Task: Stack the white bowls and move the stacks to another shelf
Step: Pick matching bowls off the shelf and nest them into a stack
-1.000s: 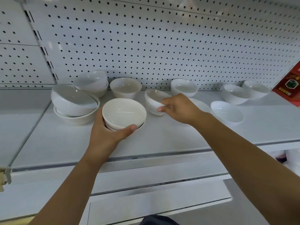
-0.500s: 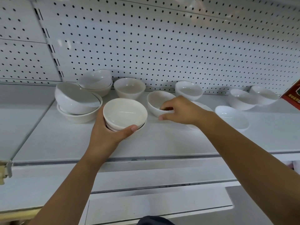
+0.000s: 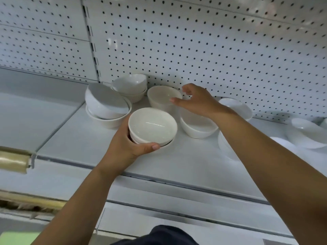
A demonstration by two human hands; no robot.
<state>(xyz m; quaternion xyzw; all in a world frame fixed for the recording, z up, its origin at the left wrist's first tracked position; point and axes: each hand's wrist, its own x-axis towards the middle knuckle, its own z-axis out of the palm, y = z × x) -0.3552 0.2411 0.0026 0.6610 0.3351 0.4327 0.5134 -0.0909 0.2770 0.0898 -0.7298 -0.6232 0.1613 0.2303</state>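
Now, closest to you, your left hand [image 3: 127, 149] wraps the nested stack of round white ceramic bowls [image 3: 152, 126], thumb across its near wall and fingers round its left side. The stack rests on the flat white metal shelf [image 3: 85, 138], a little back from the front edge. Just right of it lies a shallow white ceramic bowl [image 3: 196, 128], tipped toward the stack. Half a second ago your right hand pinched its rim; now it sits let go beneath your wrist, not added to the stack. Your right hand [image 3: 200, 101] has moved on past it, fingers and thumb spread and holding nothing. Its thumb tip is at the rim of the deeper cream ceramic bowl [image 3: 161, 98], which stands upright by the white pegboard back wall [image 3: 212, 50]; whether it touches yet cannot be told. That reads as a switch of target: the cream one looks a closer match for your stack, so it probably goes in next. Left of it wait an overturned white bowl on an upright one [image 3: 106, 101] and another nested pair [image 3: 131, 85] behind. Loose white bowls [image 3: 304, 133] lie far right, so stacking looks early and nothing has left this shelf.
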